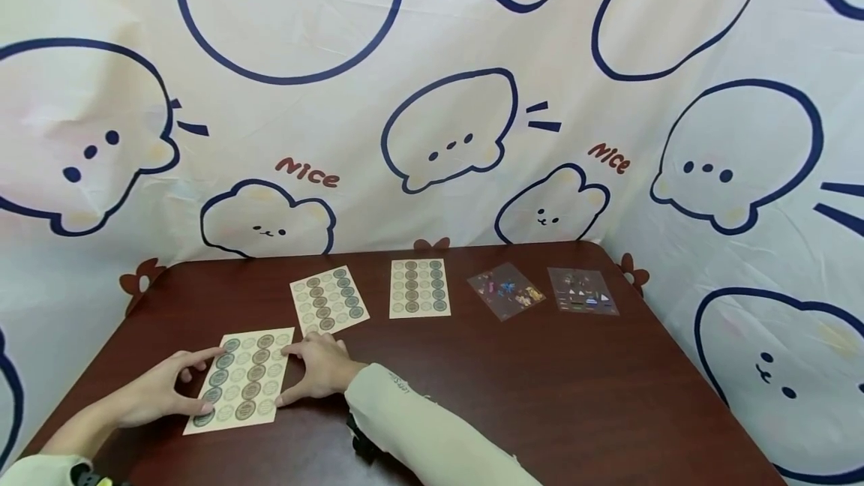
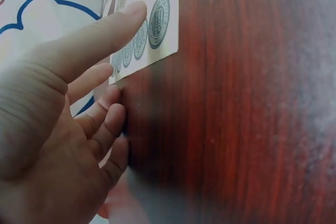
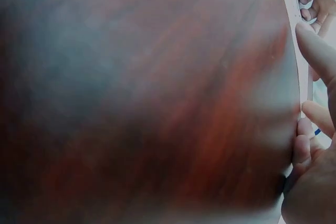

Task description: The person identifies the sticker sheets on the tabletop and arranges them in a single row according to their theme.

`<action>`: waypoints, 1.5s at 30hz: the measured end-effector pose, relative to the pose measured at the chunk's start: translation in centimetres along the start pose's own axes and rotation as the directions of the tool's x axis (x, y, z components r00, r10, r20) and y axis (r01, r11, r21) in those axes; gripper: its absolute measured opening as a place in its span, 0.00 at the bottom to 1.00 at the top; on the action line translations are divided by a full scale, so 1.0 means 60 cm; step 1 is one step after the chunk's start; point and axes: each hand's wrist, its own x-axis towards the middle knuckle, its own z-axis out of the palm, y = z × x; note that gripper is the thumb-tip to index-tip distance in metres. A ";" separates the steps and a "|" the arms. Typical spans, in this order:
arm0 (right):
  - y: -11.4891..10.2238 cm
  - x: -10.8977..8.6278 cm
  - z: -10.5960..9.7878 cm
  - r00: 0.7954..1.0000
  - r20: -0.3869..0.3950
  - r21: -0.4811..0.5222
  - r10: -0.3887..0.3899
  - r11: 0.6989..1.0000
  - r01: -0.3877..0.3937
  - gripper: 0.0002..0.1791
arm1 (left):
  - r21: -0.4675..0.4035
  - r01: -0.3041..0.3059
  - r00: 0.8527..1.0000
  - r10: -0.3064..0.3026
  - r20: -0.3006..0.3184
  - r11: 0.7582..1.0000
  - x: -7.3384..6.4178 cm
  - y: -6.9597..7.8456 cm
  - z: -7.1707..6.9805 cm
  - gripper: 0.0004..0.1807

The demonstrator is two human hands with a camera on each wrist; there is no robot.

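A cream sheet of round stickers (image 1: pixel 241 375) lies on the table at the near left, with columns of grey, pale and brown circles. My left hand (image 1: pixel 150 390) touches its left side, thumb (image 2: pixel 123 19) over the lower corner and index finger reaching the upper edge area. The other fingers of that hand are loosely bent beside the sheet. On the opposite side, my right hand (image 1: pixel 322 367) spreads thumb and index finger along the right edge. In the right wrist view, the right thumb (image 3: pixel 315 51) rests at the sheet's edge.
A second sticker sheet (image 1: pixel 329 297) lies tilted just beyond the right hand, and a third sheet (image 1: pixel 419 288) is farther back. Two transparent sheets with small colourful prints, one tilted (image 1: pixel 506 291) and one straighter (image 1: pixel 583 291), lie at the back right. A patterned curtain (image 1: pixel 364 126) surrounds the brown table (image 1: pixel 540 396).
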 end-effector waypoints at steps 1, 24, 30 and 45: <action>-0.001 -0.001 0.002 1.000 0.000 -0.004 0.005 1.000 -0.005 0.45 | -0.007 0.002 1.000 -0.002 0.005 1.000 -0.001 -0.001 0.001 0.49; -0.015 0.011 0.031 0.991 -0.016 0.060 0.137 0.989 -0.135 0.46 | -0.028 0.020 0.999 -0.019 0.039 0.999 0.006 -0.011 0.014 0.48; -0.017 0.017 0.036 0.986 -0.056 0.035 0.159 0.987 -0.157 0.45 | -0.018 0.039 0.999 -0.038 0.035 0.999 0.012 -0.009 0.008 0.48; -0.015 0.020 0.039 0.984 -0.056 0.047 0.167 0.985 -0.164 0.45 | -0.023 0.073 0.996 -0.072 0.055 0.997 0.014 -0.007 0.004 0.52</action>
